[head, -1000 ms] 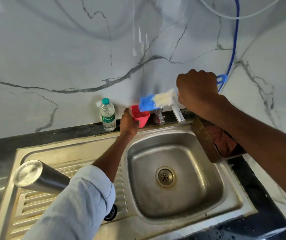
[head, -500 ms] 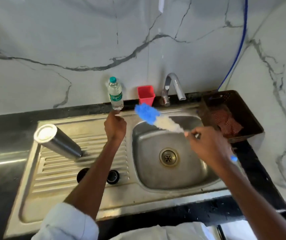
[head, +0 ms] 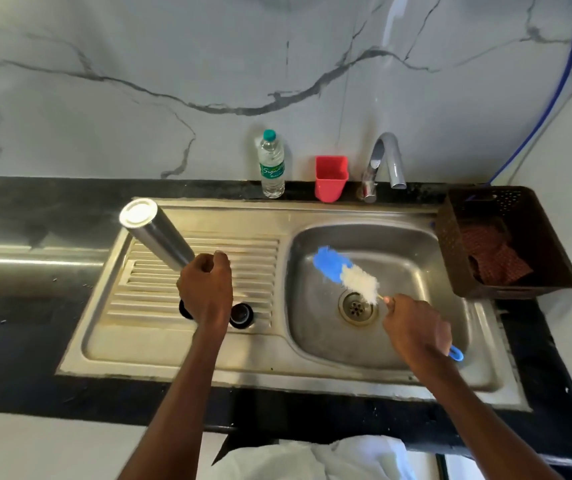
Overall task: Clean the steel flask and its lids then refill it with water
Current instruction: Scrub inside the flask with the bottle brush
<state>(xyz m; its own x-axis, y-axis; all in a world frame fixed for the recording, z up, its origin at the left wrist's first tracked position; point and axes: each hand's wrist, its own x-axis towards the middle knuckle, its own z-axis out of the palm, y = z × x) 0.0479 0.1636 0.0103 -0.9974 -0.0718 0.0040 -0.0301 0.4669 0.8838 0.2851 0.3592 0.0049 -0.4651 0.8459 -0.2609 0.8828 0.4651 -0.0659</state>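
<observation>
The steel flask (head: 154, 233) stands upside down on the drainboard (head: 249, 251), its flat base towards me. My left hand (head: 205, 292) has its fingers curled around the flask's lower end, which it hides. Two black lids (head: 241, 314) lie on the drainboard just under that hand, one mostly covered. My right hand (head: 416, 329) grips the handle of a bottle brush (head: 345, 273). Its blue and white bristles hang over the sink basin (head: 405, 258), above the drain (head: 357, 306).
A plastic water bottle (head: 271, 164), a red cup (head: 331, 178) and the tap (head: 386, 161) stand along the back edge. A dark basket (head: 520, 202) holding a reddish cloth sits right of the basin. Black counter surrounds the sink.
My right hand brought the brush down from beside the tap to over the basin. My left hand left the red cup and came back to the flask's lower end.
</observation>
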